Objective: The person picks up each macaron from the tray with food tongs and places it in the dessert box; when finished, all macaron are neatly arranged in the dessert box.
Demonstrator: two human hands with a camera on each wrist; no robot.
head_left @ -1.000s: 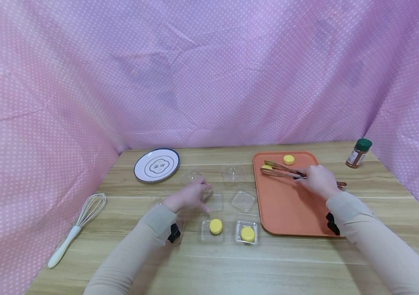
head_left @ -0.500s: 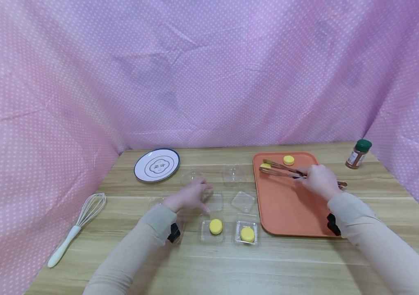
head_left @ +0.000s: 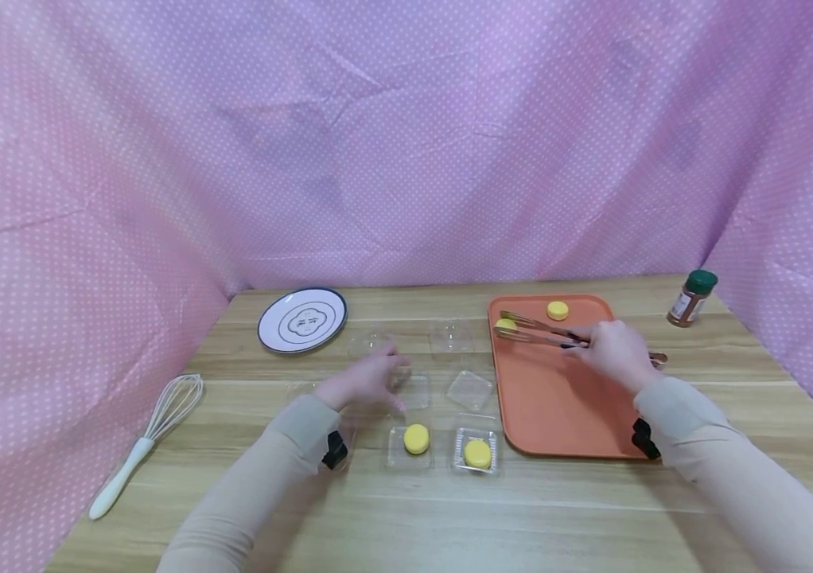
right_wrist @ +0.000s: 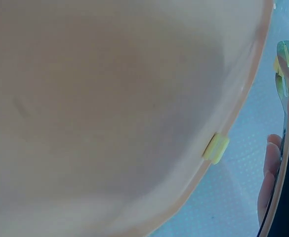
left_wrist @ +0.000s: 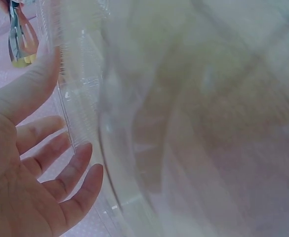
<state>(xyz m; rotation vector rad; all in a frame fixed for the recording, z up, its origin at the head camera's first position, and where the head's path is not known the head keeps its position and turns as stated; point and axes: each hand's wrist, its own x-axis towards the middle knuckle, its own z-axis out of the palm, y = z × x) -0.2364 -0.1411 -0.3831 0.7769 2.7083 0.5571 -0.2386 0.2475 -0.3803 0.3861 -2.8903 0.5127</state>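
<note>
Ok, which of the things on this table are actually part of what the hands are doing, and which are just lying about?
In use:
right hand gripping tongs
yellow cakes on the orange tray, one at the tongs' tips
left hand resting on clear plastic boxes
two boxed cakes

Lying about:
plate
whisk
spice jar

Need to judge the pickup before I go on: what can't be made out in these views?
- Head view: whether the tongs actually clamp the yellow cake; too small.
- Head view: the empty clear container under the left hand; covered by it.
- Left wrist view: clear plastic fills the frame, blurred.
- Right wrist view: right hand cut off by the edge.
</note>
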